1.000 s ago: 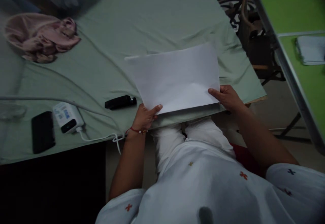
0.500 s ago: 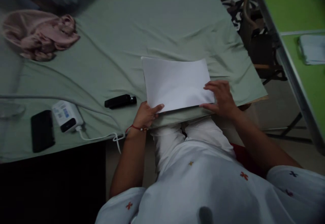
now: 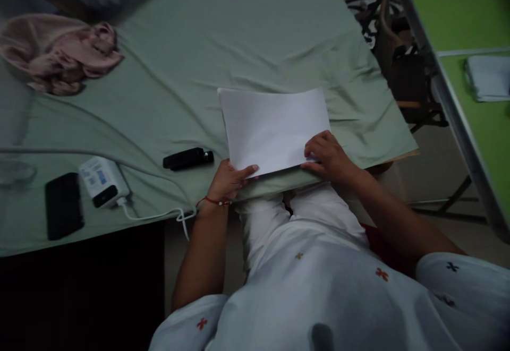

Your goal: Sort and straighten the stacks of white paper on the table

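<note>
Pinched by the left hand (image 3: pixel 230 179) and pressed by the right hand (image 3: pixel 327 155), the white rectangular paper sheet (image 3: pixel 271 128) could skew or crease on the wrinkled pale green cloth (image 3: pixel 223 37).

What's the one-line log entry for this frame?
left hand: pinches near corner of white paper | right hand: presses paper's right corner | paper: flat on green cloth | black stapler: left, untouched

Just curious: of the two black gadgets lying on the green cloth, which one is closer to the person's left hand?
The slim black stick, just left of the left hand. The flat black phone lies much farther left, beyond the white charger.
</note>
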Motion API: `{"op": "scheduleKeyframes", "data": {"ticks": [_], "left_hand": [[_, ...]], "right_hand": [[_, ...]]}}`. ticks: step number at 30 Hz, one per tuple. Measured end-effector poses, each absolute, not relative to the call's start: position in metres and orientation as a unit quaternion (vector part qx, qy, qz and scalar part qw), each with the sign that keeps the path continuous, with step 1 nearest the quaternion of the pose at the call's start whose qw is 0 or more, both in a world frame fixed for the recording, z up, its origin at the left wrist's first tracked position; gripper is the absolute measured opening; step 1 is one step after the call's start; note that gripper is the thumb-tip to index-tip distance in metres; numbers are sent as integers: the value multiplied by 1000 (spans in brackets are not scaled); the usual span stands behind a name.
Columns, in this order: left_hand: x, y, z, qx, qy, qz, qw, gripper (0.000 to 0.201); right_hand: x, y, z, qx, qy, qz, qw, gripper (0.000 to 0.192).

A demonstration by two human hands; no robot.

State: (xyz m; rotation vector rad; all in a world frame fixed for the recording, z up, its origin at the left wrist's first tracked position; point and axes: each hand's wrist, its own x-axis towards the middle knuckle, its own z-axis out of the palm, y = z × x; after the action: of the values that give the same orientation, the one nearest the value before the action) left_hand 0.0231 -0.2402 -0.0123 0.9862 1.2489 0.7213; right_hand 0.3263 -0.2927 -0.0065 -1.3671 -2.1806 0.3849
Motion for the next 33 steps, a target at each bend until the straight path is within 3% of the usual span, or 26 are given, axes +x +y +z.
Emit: {"op": "scheduleKeyframes", "data": {"ticks": [3, 7, 11, 14, 17, 25, 33], "left_hand": [[24, -243, -9, 415, 550, 330, 645, 52], [23, -251, -3, 412, 544, 359, 637, 55], [23, -259, 2, 430, 518, 381, 634, 52], [24, -263, 5, 446, 509, 371, 636, 49], [27, -264, 6, 437, 512, 352, 650, 49], [22, -260, -1, 412, 566, 378, 606, 30], [13, -262, -1, 379, 558, 418, 608, 33]], "right_hand": [[328, -297, -5, -522, -781, 136, 314, 35], [342, -304, -6, -636, -622, 125, 440, 51], [357, -308, -4, -688, -411, 297, 519, 67], [359, -311, 5, -650, -288, 503, 491, 54], [352, -315, 15, -608, -235, 607, 455, 48], [338, -314, 6, -655, -224, 544, 474, 33], [327, -308, -1, -642, -196, 567, 478, 34]]}}
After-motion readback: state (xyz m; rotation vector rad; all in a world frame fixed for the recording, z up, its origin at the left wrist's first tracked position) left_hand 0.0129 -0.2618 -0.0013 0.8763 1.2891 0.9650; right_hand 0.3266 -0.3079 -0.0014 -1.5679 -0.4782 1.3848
